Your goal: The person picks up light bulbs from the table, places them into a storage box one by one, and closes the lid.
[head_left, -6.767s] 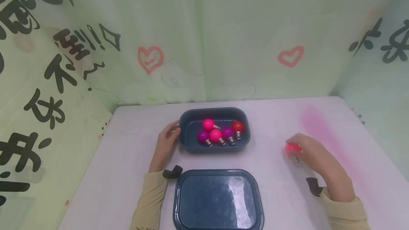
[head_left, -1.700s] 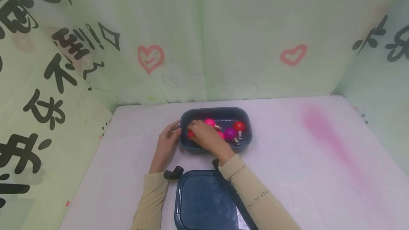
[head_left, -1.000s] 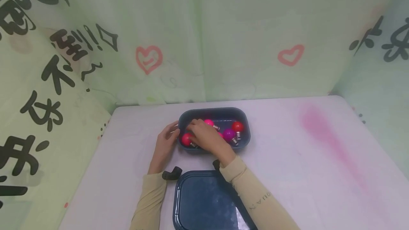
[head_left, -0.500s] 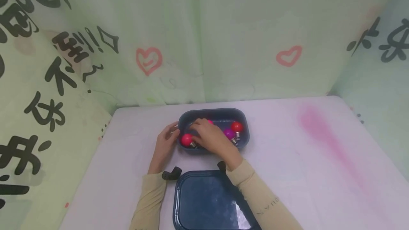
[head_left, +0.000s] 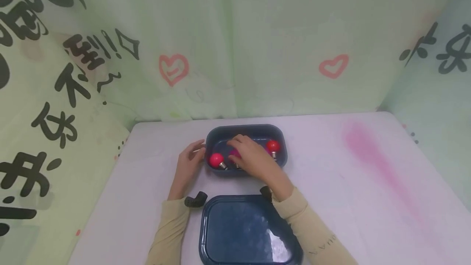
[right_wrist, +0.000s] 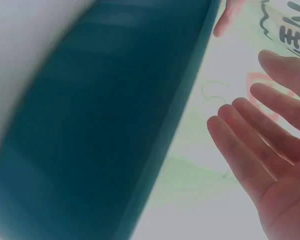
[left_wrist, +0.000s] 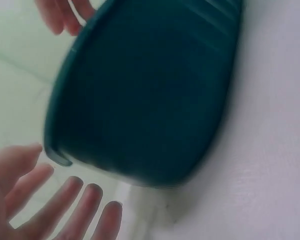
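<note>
A dark blue rectangular box stands near the back of the table with several round light bulbs inside. A reddish-pink bulb lies at its left end, a red bulb at its right, and a purple bulb partly shows under my right hand. That hand hovers over the box with relaxed, empty fingers; the right wrist view shows its palm and straight fingers. Beside the left end, my left hand has loose fingers, apart from the box wall in the left wrist view. Other bulbs are hidden.
A glossy dark blue lid lies flat in front of the box, partly covered by the right sleeve. The white table has a pink stain at the right. Printed green curtains enclose the back and sides.
My right hand brought a reddish-pink bulb from the table's right side into the box's left end, let go, and drew back rightward. My left hand has come slightly off the box.
</note>
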Motion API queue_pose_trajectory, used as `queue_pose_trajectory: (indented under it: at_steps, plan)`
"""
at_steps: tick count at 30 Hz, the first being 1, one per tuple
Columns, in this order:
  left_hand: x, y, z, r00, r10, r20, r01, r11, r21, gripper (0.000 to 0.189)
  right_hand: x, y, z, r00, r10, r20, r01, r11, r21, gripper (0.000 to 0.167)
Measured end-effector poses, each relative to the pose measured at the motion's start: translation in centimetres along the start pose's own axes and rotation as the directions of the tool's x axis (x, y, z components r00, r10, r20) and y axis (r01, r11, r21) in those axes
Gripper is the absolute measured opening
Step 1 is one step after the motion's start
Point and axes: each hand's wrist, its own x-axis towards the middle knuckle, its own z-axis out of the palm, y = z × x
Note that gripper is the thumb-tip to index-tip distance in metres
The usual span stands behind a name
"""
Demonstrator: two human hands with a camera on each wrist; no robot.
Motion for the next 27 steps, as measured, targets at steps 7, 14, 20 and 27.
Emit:
queue_pose_trajectory:
  at_steps: [7, 14, 20, 27]
  plan:
    - [-0.5, -0.2, -0.3, 1.000, -0.004, -0.025, 0.004, 1.000, -0.021, 0.047, -1.1, 0.2, -1.2, 1.000, 0.007, -0.005, -0.007, 1.000, -0.015, 0.044]
    - [-1.9, 1.1, -0.6, 1.000, 0.016, -0.024, -0.015, 1.000, 0.027, 0.044, -2.5, 0.8, -2.2, 0.999, -0.005, -0.038, 0.003, 0.999, -0.051, 0.046]
    - [-2.8, 1.3, -0.9, 1.000, 0.011, -0.013, -0.011, 0.999, 0.037, 0.043, -3.6, 1.7, -2.5, 0.998, -0.018, -0.056, 0.016, 0.999, -0.040, 0.043]
    - [-3.9, 1.5, -1.0, 1.000, 0.027, -0.004, -0.027, 0.998, 0.053, 0.042, -5.3, 2.6, -3.0, 0.998, 0.000, -0.061, -0.002, 1.000, -0.029, 0.041]
